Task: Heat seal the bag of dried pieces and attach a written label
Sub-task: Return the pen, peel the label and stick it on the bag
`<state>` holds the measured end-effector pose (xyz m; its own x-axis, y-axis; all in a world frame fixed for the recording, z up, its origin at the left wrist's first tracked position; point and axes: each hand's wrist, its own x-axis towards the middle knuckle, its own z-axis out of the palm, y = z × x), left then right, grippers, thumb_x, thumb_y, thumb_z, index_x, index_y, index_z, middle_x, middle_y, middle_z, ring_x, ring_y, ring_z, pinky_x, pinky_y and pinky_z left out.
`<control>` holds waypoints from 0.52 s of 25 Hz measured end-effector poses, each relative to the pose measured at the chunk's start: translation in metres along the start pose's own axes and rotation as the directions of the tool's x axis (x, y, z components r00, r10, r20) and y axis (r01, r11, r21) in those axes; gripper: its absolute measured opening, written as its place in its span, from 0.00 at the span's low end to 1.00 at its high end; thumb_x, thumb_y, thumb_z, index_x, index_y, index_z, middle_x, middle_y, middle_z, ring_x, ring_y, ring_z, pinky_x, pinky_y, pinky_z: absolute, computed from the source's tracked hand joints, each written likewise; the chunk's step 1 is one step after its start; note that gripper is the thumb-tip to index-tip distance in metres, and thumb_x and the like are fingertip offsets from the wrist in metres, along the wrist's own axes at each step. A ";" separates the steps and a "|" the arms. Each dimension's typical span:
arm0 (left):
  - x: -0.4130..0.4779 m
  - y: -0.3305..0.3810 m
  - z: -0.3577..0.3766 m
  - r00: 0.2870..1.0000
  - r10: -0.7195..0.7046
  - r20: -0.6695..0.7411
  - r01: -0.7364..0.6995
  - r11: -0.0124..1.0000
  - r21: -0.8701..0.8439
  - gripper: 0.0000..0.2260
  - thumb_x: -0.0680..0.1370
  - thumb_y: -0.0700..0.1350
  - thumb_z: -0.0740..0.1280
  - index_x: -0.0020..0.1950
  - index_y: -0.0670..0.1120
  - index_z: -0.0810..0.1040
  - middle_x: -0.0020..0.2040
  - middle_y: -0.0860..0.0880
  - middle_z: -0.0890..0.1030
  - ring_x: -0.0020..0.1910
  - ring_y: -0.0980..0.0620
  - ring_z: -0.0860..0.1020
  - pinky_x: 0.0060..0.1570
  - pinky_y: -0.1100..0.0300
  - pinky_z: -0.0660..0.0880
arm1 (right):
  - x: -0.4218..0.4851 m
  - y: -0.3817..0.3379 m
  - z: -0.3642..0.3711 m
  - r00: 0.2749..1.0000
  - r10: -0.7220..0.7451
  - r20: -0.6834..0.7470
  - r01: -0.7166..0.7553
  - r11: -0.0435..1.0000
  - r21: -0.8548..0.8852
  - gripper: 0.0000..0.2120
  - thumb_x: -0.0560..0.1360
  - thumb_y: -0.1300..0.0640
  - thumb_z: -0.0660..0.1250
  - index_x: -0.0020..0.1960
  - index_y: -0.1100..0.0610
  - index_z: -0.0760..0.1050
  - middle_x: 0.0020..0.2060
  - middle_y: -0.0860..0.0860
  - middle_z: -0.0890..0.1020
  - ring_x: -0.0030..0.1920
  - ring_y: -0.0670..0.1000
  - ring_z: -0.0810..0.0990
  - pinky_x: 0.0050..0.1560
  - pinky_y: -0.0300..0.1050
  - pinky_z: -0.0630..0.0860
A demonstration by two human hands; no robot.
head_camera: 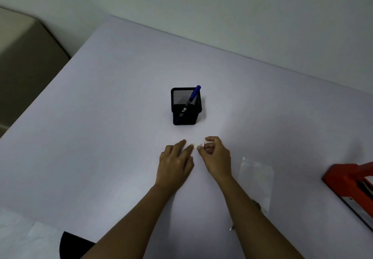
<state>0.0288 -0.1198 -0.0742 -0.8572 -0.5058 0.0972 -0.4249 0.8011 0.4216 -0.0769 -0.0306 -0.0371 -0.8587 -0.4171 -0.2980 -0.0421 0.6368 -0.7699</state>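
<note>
You have two hands over the table (101, 117). Between them lies one small white label (196, 145), flat on the table near the middle. It has some marks on it, but they are too small to read. Your left hand (175, 164) has straight, spread fingers, and one fingertip touches the left end of the label. Your right hand (215, 158) pinches the right end with thumb and finger.

Behind the label stands one black mesh cup (185, 115). One blue pen (192, 97) leans inside it.

One clear bag (256, 180) lies flat just to the right of your right arm. I cannot tell what is in it. One red heat sealer (351, 180) sits at the right edge of the table, near the bag but not touching it.
</note>
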 end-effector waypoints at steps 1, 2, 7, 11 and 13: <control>0.002 0.001 -0.001 0.999 -0.029 -0.013 0.029 0.998 -0.050 0.14 0.75 0.49 0.62 0.57 0.47 0.79 0.61 0.45 0.78 0.54 0.45 0.76 0.48 0.53 0.73 | 0.001 0.000 -0.001 1.000 0.000 -0.001 0.000 1.000 -0.004 0.14 0.73 0.56 0.70 0.57 0.56 0.73 0.44 0.49 0.81 0.40 0.45 0.77 0.42 0.35 0.73; 0.005 0.003 -0.001 0.997 -0.069 -0.025 0.066 0.992 -0.104 0.11 0.75 0.48 0.64 0.55 0.47 0.80 0.59 0.45 0.78 0.53 0.45 0.76 0.47 0.53 0.72 | 0.002 0.001 -0.002 1.000 -0.002 0.001 0.002 1.000 -0.012 0.13 0.73 0.56 0.70 0.56 0.56 0.74 0.44 0.51 0.81 0.40 0.45 0.77 0.43 0.35 0.74; 0.020 0.009 -0.002 0.980 -0.187 -0.063 0.171 0.964 -0.206 0.04 0.71 0.43 0.73 0.45 0.45 0.82 0.50 0.45 0.79 0.45 0.44 0.77 0.41 0.55 0.67 | 0.005 0.008 -0.004 0.996 -0.084 -0.012 0.082 0.989 -0.123 0.09 0.73 0.59 0.69 0.53 0.57 0.77 0.48 0.54 0.80 0.39 0.47 0.76 0.42 0.32 0.71; 0.022 0.010 -0.003 0.983 -0.173 -0.059 0.159 0.968 -0.194 0.08 0.71 0.42 0.72 0.50 0.45 0.82 0.49 0.45 0.80 0.45 0.44 0.77 0.39 0.53 0.70 | 0.006 0.015 -0.007 0.987 -0.162 0.022 0.162 0.962 -0.218 0.10 0.74 0.57 0.68 0.55 0.56 0.77 0.50 0.54 0.77 0.42 0.49 0.76 0.43 0.36 0.71; 0.020 0.008 0.000 0.994 -0.069 -0.083 0.058 0.990 -0.129 0.06 0.71 0.42 0.70 0.47 0.44 0.83 0.47 0.45 0.81 0.42 0.44 0.79 0.36 0.53 0.72 | 0.007 0.016 -0.007 0.984 -0.175 0.037 0.179 0.955 -0.237 0.09 0.74 0.55 0.68 0.53 0.55 0.78 0.50 0.53 0.77 0.43 0.51 0.77 0.43 0.39 0.72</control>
<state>0.0085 -0.1234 -0.0686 -0.7985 -0.5849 0.1423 -0.4330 0.7223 0.5392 -0.0871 -0.0184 -0.0472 -0.8186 -0.5458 -0.1788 -0.3149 0.6869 -0.6550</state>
